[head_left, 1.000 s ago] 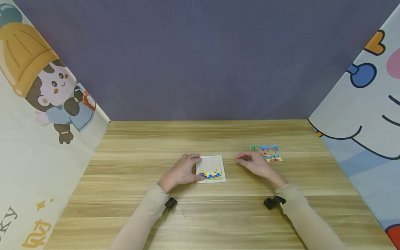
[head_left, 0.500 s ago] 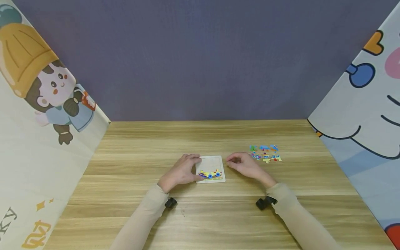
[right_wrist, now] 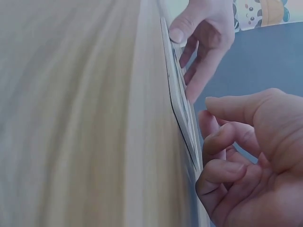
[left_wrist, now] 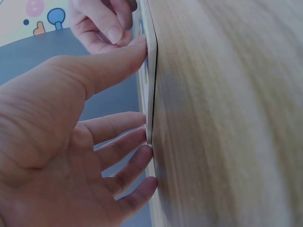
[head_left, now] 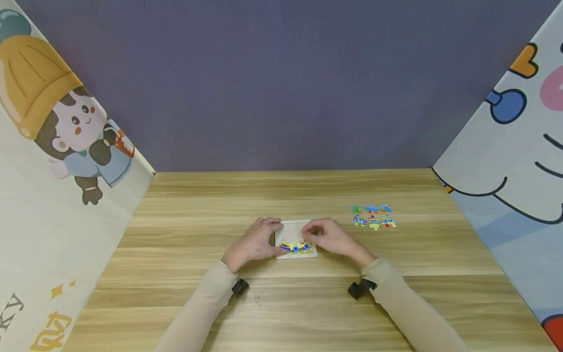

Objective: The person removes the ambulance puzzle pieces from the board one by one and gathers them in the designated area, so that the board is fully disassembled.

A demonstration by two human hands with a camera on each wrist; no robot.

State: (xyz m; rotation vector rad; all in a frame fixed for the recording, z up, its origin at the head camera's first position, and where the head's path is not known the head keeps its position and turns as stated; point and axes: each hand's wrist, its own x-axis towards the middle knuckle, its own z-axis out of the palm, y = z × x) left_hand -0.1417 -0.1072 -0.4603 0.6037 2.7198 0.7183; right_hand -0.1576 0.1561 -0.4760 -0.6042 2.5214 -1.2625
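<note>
A small square puzzle tray [head_left: 289, 228] with a pale rim lies on the table. Yellow-and-blue vehicle pieces [head_left: 295, 246] fill its near part, and its far part shows bare. At its left side my left hand [head_left: 255, 242] rests with thumb and fingers spread, the thumb over the near left corner and fingertips along the edge. My right hand [head_left: 332, 237] is over the tray's right side, thumb and forefinger pinched together beside the vehicle picture. Its fingers hide most of the small puzzle piece they hold. In the right wrist view the right hand's other fingers [right_wrist: 222, 172] are curled.
Several loose puzzle pieces [head_left: 374, 215] lie in rows to the right of the tray, behind the right forearm. The wooden table [head_left: 211, 195] ends at a dark back panel [head_left: 290, 98]. Printed cartoon panels [head_left: 506, 146] stand on both sides.
My right hand has moved left from beside the loose pieces to over the tray's right side, still pinching. More of the loose pieces now shows. The left hand has stayed on the tray.
</note>
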